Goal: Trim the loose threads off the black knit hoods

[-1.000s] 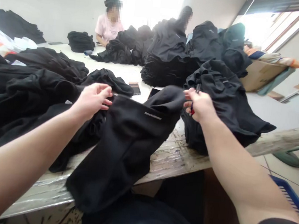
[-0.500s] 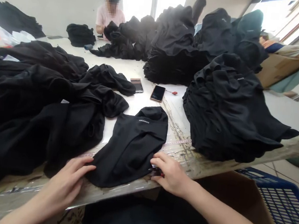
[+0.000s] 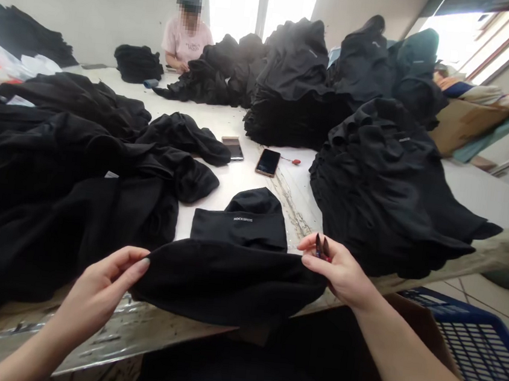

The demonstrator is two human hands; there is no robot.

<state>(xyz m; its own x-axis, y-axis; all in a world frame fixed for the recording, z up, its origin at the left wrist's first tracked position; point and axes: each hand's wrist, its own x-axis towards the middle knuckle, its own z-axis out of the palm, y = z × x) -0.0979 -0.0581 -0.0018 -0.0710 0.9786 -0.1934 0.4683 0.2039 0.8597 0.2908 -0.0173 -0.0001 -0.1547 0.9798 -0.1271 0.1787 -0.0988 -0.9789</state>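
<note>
Black garment (image 3: pixel 227 278) at worktop's (image 3: pixel 97 338) near edge, upper part with ROCKBROS lettering lying on surface, lower part held spread between both hands

Left hand (image 3: pixel 107 275): thumb and fingers pinching garment's left corner

Right hand (image 3: pixel 339 269): thumb and fingers pinching right corner, small snips (image 3: pixel 321 248) also in grip (blades pointing up)

Beyond garment, away from near edge: phone (image 3: pixel 267 163), screen up

Left along near edge: loose black heap (image 3: pixel 62 200); right along same edge: black stack (image 3: pixel 385 198)

Worktop's far edge: person in pink shirt (image 3: pixel 186 39)
</note>
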